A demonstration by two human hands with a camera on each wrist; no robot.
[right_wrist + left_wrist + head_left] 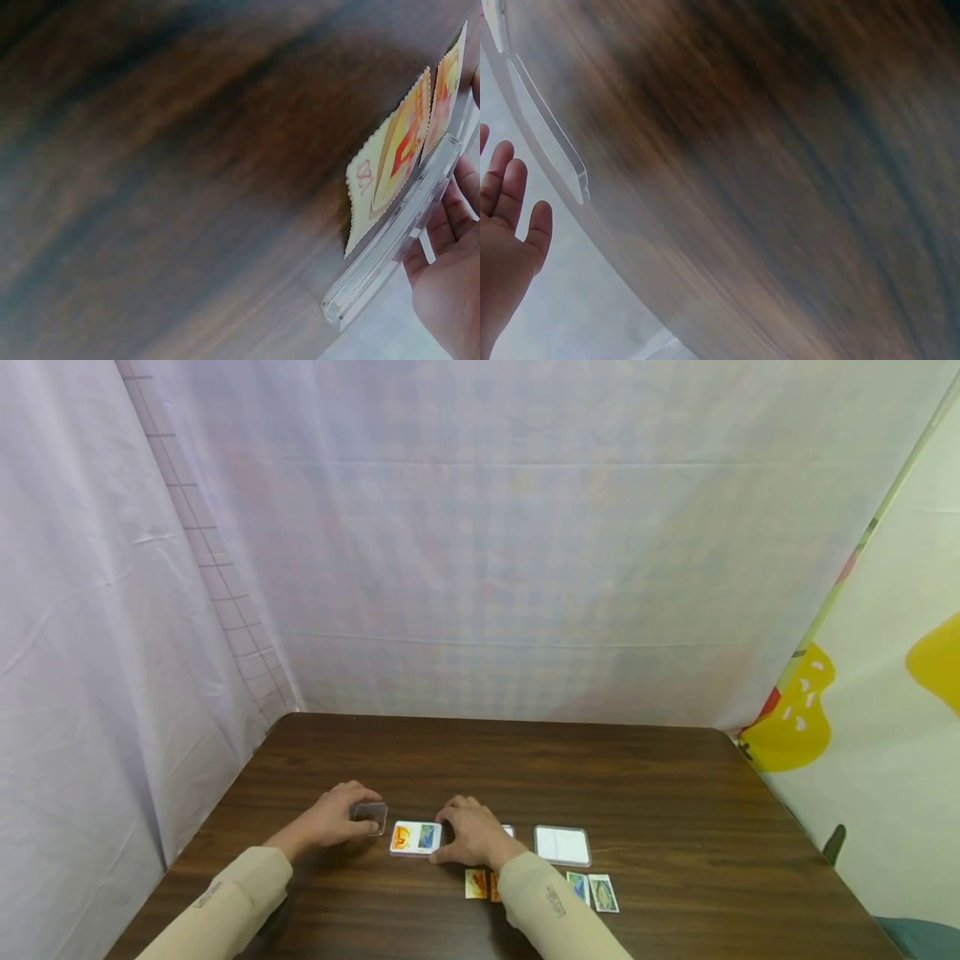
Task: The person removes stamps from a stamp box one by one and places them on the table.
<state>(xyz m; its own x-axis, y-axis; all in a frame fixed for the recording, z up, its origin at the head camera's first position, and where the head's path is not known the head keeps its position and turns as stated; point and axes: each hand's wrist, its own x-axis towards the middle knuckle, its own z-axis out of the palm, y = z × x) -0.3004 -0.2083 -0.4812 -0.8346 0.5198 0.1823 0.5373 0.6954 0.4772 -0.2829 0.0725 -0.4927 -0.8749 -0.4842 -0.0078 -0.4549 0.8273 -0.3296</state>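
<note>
My left hand (337, 817) holds a small clear plastic lid (370, 816) at its fingertips, tilted up off the dark wooden table (480, 760). In the left wrist view the clear plastic lid (555, 139) is blurred, and the left hand (506, 225) shows straight fingers beside it. My right hand (468, 837) grips the right edge of a clear case (415, 837) that holds an orange and a blue stamp. The right wrist view shows the right hand (450, 277) curled on the clear case (390, 247), with orange stamps (390, 161) on top.
A second clear case (562, 845) with a white insert lies right of my right hand. Loose stamps lie near the front edge: orange ones (476, 883) and green-blue ones (603, 893). White cloth walls stand on the left and at the back.
</note>
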